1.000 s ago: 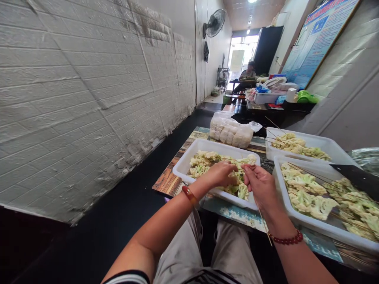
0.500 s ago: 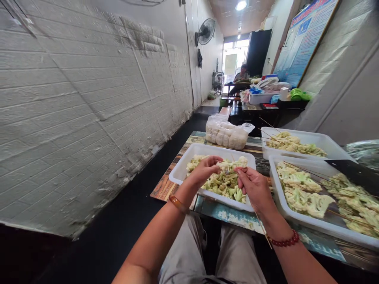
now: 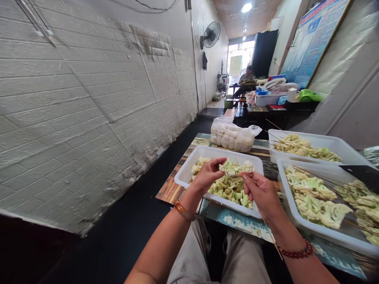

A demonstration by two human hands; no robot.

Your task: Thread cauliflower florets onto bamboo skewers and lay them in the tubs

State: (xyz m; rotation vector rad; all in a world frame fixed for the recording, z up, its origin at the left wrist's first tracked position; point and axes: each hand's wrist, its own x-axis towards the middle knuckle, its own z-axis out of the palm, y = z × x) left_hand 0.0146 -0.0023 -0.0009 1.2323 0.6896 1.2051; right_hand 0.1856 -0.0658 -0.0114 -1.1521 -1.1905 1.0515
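My left hand pinches a cauliflower floret above a white tray of loose florets on the table in front of my knees. My right hand is closed around a thin bamboo skewer that runs back along my wrist and points forward toward the floret. The two hands nearly meet over the middle of the tray.
Two more white trays of skewered cauliflower stand at the right. A plastic bag of pale pieces lies behind the front tray. A brick wall runs along the left. A person sits at a far table.
My left hand has lifted a floret out of the tray and brought it up to the skewer tip. The view has shifted slightly.
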